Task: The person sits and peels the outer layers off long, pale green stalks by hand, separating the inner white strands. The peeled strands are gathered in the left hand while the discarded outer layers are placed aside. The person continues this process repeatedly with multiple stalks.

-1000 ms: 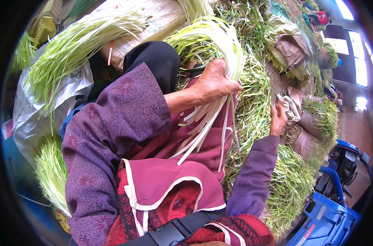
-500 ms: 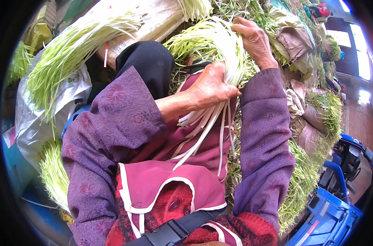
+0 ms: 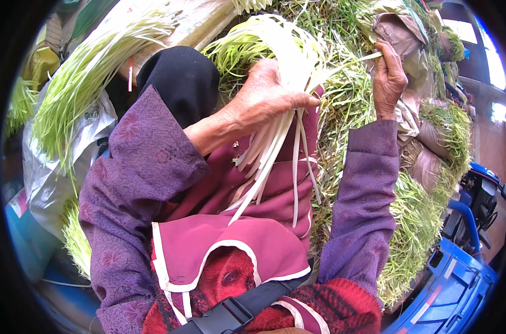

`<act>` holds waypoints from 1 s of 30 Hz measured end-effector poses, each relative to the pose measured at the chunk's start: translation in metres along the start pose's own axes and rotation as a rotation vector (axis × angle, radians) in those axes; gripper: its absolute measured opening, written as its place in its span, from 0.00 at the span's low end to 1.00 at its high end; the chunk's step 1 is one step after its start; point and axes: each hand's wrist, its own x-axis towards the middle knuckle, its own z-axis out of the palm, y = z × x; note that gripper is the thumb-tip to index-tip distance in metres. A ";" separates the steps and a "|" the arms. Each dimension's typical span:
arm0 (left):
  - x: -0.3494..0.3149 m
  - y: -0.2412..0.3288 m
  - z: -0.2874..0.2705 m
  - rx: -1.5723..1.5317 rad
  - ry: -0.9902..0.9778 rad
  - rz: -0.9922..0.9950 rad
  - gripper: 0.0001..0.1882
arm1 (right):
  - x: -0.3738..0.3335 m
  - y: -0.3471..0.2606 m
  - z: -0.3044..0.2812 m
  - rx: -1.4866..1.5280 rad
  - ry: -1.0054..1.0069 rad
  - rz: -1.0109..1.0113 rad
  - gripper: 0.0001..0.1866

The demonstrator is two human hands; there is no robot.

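Heaped green shoots [image 3: 414, 222] cover the ground ahead, tangled and grassy, with brown sacks [image 3: 425, 161] half buried among them. Over the maroon apron [image 3: 236, 245], a bundle of long pale stalks [image 3: 275, 139] hangs, smooth and flat, white ends down. Its left hand [image 3: 264, 97] is clenched round the bundle's middle, hiding that part. Off to the side, the right hand [image 3: 387, 78] pinches one thin strip [image 3: 364, 57], its far end lost in the greens.

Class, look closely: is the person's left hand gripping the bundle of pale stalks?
Yes, the left hand is wrapped around the bundle of pale stalks, whose white ends hang below it.
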 end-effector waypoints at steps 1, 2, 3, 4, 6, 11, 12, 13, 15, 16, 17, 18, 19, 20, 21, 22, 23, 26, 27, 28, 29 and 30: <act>0.000 -0.002 0.001 0.009 0.005 0.028 0.09 | -0.006 0.002 -0.002 -0.007 0.006 0.011 0.12; 0.001 -0.003 0.001 0.012 0.013 0.031 0.08 | -0.011 0.003 -0.003 -0.011 0.013 0.031 0.12; 0.001 -0.004 0.000 0.003 0.002 0.013 0.08 | -0.015 0.005 -0.004 -0.008 0.026 0.052 0.12; 0.001 -0.006 0.000 -0.005 -0.008 -0.006 0.08 | -0.019 0.006 -0.005 -0.032 0.027 0.061 0.13; 0.002 -0.008 0.000 0.028 -0.004 -0.030 0.07 | -0.026 0.010 -0.007 -0.035 0.018 0.079 0.13; 0.003 -0.009 0.002 -0.020 -0.001 -0.132 0.06 | -0.049 0.022 0.002 -0.212 -0.107 0.104 0.07; 0.002 -0.008 0.003 -0.048 -0.005 -0.160 0.06 | -0.055 0.024 0.007 -0.448 -0.347 0.169 0.09; 0.001 -0.008 0.004 -0.078 -0.014 -0.168 0.06 | -0.059 0.026 0.015 -0.690 -0.622 0.212 0.10; 0.001 -0.006 0.005 -0.096 -0.010 -0.173 0.06 | -0.065 0.023 0.023 -0.572 -0.662 0.343 0.10; 0.002 -0.004 0.003 -0.104 -0.004 -0.159 0.07 | -0.067 0.016 0.025 -0.389 -0.563 0.409 0.12; 0.003 -0.003 0.001 -0.105 0.027 -0.154 0.07 | -0.068 0.006 0.024 -0.269 -0.452 0.352 0.17; 0.005 -0.002 0.000 -0.109 0.057 -0.159 0.07 | -0.068 -0.008 0.018 -0.132 -0.418 0.360 0.19; 0.007 -0.001 -0.002 -0.107 0.080 -0.171 0.08 | -0.064 -0.024 0.010 -0.006 -0.398 0.410 0.21; 0.009 0.000 -0.004 -0.143 0.094 -0.140 0.07 | -0.062 -0.046 0.005 0.215 -0.334 0.489 0.23; 0.011 0.002 -0.008 -0.181 0.081 -0.118 0.07 | -0.061 -0.071 -0.004 0.457 -0.278 0.531 0.25; 0.011 0.003 -0.011 -0.184 0.131 -0.157 0.07 | -0.060 -0.094 -0.018 0.621 -0.355 0.672 0.27; 0.013 0.004 -0.014 -0.217 0.155 -0.160 0.07 | -0.058 -0.117 -0.030 0.850 -0.439 0.700 0.30; 0.014 0.006 -0.020 -0.265 0.205 -0.111 0.09 | -0.068 -0.174 -0.037 0.950 -0.554 0.824 0.32; 0.013 0.007 -0.023 -0.250 0.208 -0.099 0.10 | -0.071 -0.184 -0.033 0.953 -0.604 0.840 0.33; 0.012 0.008 -0.025 -0.244 0.199 -0.089 0.11 | -0.072 -0.188 -0.032 0.992 -0.664 0.916 0.34; 0.011 0.009 -0.027 -0.238 0.190 -0.078 0.11 | -0.074 -0.190 -0.031 1.024 -0.658 0.983 0.27; 0.009 0.010 -0.029 -0.228 0.186 -0.069 0.11 | -0.075 -0.188 -0.030 1.067 -0.650 0.963 0.22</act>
